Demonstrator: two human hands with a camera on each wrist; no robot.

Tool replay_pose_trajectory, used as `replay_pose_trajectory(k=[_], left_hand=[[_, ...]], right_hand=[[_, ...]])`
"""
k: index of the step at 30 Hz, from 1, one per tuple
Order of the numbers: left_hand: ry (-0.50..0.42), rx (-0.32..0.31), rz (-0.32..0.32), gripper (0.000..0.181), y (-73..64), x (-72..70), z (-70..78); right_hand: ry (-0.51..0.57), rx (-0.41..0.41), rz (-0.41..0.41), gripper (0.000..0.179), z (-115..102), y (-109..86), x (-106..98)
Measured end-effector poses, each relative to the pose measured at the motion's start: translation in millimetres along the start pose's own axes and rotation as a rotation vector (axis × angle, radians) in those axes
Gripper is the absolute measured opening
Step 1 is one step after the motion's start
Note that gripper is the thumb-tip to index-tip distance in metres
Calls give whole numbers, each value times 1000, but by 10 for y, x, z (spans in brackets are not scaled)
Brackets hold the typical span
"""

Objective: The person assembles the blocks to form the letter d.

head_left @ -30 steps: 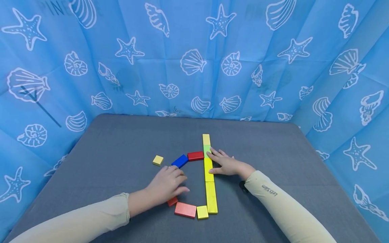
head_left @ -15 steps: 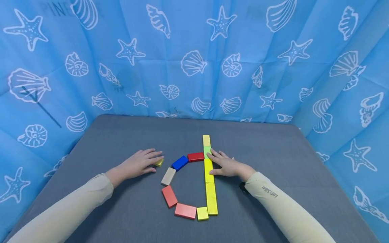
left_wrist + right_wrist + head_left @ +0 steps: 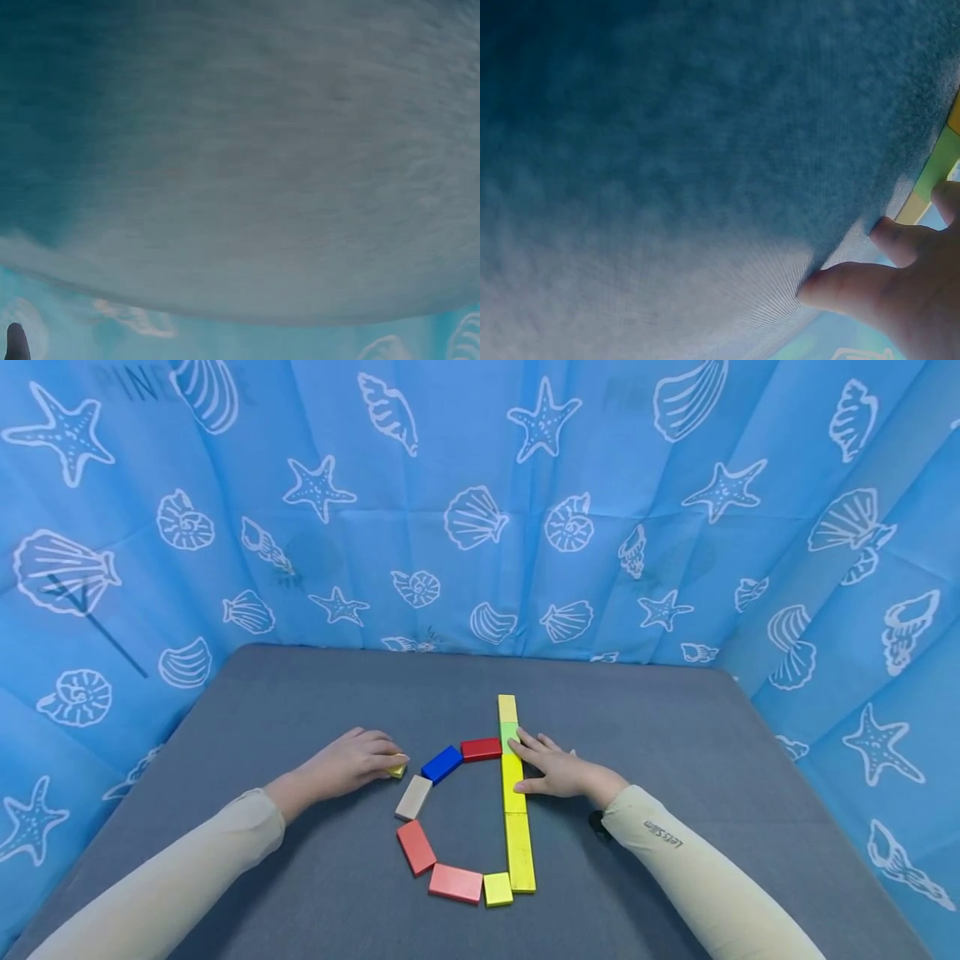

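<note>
In the head view my left hand [image 3: 347, 766] pinches a small pale-yellow block [image 3: 397, 772], mostly covered by the fingers, left of a curve of blocks. My right hand [image 3: 561, 770] has its fingers spread, tips resting on the green block [image 3: 509, 737] and the yellow block [image 3: 512, 781] of a straight column. A light-yellow block [image 3: 507, 707] tops that column and a long yellow block [image 3: 520, 852] ends it nearest me. The curve joins on its left: a red block [image 3: 481, 749], a blue block [image 3: 442, 764], a beige block [image 3: 413, 797], salmon blocks [image 3: 456, 883] and a yellow square block [image 3: 498, 889].
Everything lies on a grey cloth-covered table [image 3: 660, 718] with rounded far corners. Behind and at both sides hangs a blue curtain [image 3: 420, 527] printed with white shells and starfish. The left wrist view shows mostly grey cloth.
My left hand has left the beige block in the curve, gone left to the loose pale-yellow block and taken hold of it, shifting it slightly right. My right hand stays in place.
</note>
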State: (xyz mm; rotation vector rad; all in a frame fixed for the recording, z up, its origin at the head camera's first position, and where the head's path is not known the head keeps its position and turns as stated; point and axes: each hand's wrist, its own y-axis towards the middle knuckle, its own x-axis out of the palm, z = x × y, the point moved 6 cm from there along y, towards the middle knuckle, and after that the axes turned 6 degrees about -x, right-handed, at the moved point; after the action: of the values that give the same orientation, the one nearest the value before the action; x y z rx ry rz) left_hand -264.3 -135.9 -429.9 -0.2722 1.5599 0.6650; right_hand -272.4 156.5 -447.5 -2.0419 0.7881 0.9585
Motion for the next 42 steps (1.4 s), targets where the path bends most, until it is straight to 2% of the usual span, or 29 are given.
replay_pose_trajectory(k=[5, 9, 16, 23, 27, 34, 37, 42], left_hand=[[4, 156, 72, 41, 63, -93, 326], [-7, 257, 79, 42, 123, -109, 619], [-59, 381, 60, 38, 222, -114, 1063], [-97, 470, 66, 30, 282, -113, 1341], [-114, 513, 17, 29, 339, -64, 1529], [-197, 614, -81, 29, 465, 38, 1913], [-168, 620, -111, 31, 507, 96, 2034], [-50, 575, -202, 37, 508, 193, 2114]], right_hand=[[0, 8, 5, 80, 20, -8, -7], [1, 4, 12, 81, 28, -12, -11], [-15, 15, 5, 81, 31, 5, -7], [-16, 23, 6, 81, 45, 15, -2], [-10, 18, 2, 81, 41, -6, -9], [3, 13, 4, 81, 32, -20, -16], [0, 8, 7, 80, 31, -19, -14], [-15, -6, 9, 80, 14, -5, -6]])
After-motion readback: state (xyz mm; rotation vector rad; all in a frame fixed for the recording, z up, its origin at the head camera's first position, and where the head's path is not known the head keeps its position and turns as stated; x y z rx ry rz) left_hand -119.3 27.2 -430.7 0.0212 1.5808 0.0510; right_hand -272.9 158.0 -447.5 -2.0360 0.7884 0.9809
